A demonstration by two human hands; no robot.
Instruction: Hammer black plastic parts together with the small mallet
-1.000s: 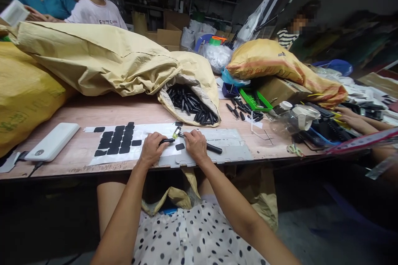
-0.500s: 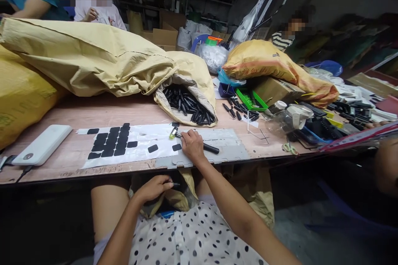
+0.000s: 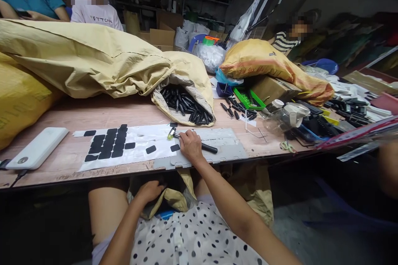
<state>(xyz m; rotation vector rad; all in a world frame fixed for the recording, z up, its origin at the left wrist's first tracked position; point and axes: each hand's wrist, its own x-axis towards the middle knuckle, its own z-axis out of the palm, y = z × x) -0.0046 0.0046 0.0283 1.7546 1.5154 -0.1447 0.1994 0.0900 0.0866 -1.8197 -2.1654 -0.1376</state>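
My right hand (image 3: pixel 190 145) is closed firmly around the shaft of a hammer (image 3: pixel 209 148), which lies low over the grey board (image 3: pixel 224 143) near the front edge of the surface (image 3: pixel 77 114). Its long axis slants: the head points left and slightly away from me, the grip's end right and slightly towards me. My left hand (image 3: pixel 149 191) is below that edge, at the mouth of the sack (image 3: pixel 174 199) by my lap; its fingertips are hidden, so I can't tell whether it grips anything.

I count one hammer, one white power bank (image 3: pixel 37 148), one green tray (image 3: pixel 256 103) and five black patches (image 3: pixel 151 149) apart from the three-column block (image 3: pixel 108 143) on the white sheet (image 3: pixel 139 157); the block's patches run together too closely to count.

The hammer has a shiny metal head with a yellowish face and a black, rounded grip.
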